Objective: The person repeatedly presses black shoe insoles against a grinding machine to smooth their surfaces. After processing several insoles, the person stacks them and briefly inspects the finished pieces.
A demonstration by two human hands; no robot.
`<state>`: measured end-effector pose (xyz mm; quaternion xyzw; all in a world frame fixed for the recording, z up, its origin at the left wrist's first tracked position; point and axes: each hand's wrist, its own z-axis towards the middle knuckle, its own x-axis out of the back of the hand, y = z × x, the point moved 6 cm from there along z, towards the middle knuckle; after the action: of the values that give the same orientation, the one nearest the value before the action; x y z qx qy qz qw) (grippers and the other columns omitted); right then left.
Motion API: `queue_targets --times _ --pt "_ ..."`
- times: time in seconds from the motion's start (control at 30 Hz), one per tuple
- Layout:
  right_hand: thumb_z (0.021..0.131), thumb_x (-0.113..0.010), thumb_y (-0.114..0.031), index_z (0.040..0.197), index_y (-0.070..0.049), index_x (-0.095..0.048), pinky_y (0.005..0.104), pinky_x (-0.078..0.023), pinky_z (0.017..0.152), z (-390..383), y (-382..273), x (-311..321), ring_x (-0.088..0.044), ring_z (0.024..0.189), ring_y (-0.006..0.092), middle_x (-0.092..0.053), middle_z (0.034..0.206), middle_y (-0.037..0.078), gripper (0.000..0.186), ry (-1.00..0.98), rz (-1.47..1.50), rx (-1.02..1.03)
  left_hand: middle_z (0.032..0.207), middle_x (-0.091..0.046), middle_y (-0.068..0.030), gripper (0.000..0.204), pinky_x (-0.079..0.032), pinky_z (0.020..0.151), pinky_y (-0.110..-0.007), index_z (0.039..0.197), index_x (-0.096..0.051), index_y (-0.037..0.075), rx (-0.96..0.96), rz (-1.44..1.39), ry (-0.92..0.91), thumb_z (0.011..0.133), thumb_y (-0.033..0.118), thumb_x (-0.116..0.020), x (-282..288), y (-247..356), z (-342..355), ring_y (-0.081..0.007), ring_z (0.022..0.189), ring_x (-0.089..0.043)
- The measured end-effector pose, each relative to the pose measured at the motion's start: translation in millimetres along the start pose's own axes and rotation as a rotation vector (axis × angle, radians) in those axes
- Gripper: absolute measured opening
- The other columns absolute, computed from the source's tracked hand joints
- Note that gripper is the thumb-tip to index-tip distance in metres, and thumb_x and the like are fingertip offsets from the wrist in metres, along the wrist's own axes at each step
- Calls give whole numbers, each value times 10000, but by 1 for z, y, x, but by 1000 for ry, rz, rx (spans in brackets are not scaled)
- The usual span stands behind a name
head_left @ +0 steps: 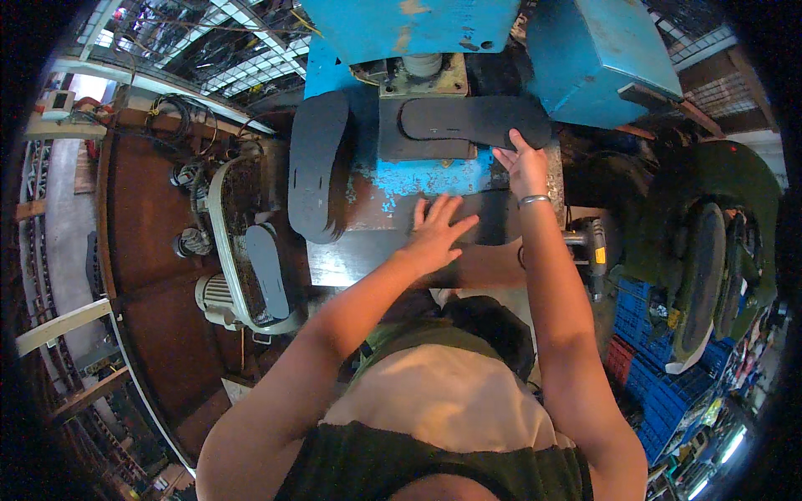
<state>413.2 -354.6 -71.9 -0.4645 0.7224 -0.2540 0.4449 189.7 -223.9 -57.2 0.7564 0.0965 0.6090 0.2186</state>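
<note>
A dark grey shoe sole (451,119) lies crosswise on a dark block (426,151) beneath the press head. My right hand (526,169), a metal bangle at its wrist, pinches the near edge of this sole toward its right end. My left hand (434,234) is spread palm down, fingers apart, over a dark flat piece (489,213) at the near part of the worktable. Whether it presses on that piece I cannot tell. To the left stands a neat stack of dark soles (317,159).
The blue press (418,25) rises at the back, with a blue box-shaped housing (606,67) to its right. Left, a motor-driven machine (225,250) carries a grey sole (266,267). A heat gun-like tool (595,250) hangs right, above blue crates (647,367).
</note>
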Motion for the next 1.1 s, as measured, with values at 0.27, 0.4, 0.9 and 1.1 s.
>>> queue_targets --times 0.27,0.4,0.9,1.1 --pt "954 -813 -94 1262 -23 -582 430 -695 737 13 10 1 -767 929 376 -727 1209 166 392 -37 -30 -16 1751 -266 -163 1020 -138 1285 -719 1659 -417 354 100 10 -9 782 375 -938 16 -53 -18 -413 1656 -168" --pt "952 -813 -88 1282 -10 -571 440 -700 756 16 9 4 -768 944 383 -721 1228 171 417 -45 -49 -19 1687 -366 -148 993 -193 1301 -645 1629 -477 333 101 -78 3 758 323 -954 20 -57 -25 -410 1613 -266" --pt "955 -816 -77 1229 113 -533 459 -710 803 14 5 -1 -757 1018 480 -676 1219 272 437 20 -154 -2 1504 -478 -222 827 -425 1171 -531 1447 -648 149 584 -103 1006 714 310 -995 158 -103 -202 -439 1386 -484" --pt "1015 -754 -100 1319 139 -567 523 -673 952 16 6 1 -731 1131 450 -675 1341 203 430 -99 -153 -59 1536 -492 -286 869 -405 1178 -572 1533 -571 186 869 77 716 798 486 -923 160 -144 -144 -495 1443 -449"
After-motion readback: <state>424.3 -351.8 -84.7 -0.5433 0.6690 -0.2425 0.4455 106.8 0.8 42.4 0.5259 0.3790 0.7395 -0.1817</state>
